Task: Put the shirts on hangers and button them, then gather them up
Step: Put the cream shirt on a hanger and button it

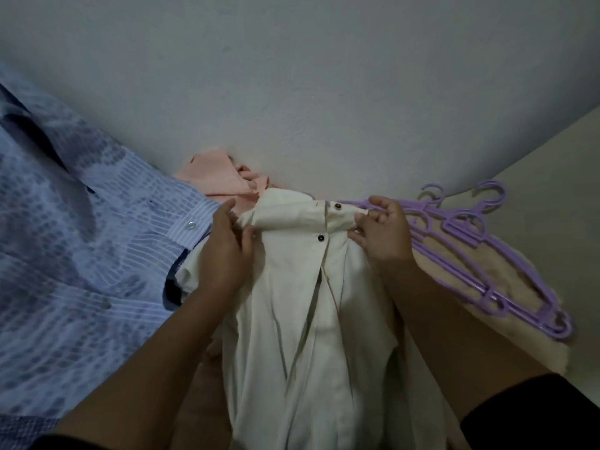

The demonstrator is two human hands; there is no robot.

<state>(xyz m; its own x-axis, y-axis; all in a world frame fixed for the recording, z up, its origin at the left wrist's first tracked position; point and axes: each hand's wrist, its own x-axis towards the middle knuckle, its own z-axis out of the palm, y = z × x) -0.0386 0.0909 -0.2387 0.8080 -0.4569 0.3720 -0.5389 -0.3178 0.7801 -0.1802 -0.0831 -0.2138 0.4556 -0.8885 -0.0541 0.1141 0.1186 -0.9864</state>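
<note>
Collar work is the step in hand, by my reading: the cream shirt (311, 303) lies front-up in the middle of the scene, its collar at the far end by the wall and its tails running toward the viewer, so its long axis goes near to far. Left hand (224, 245) pinches the left collar wing between thumb and fingers; right hand (383, 232) pinches the right wing the same way. Two dark buttons (320, 237) sit near the collar, while the placket below them gapes open. To do this well, pull both wings evenly outward, then button downward. Purple hangers (480, 235) lie just right of the shirt; a blue patterned shirt (81, 238) spreads left, a peach garment (217, 180) beyond.
</note>
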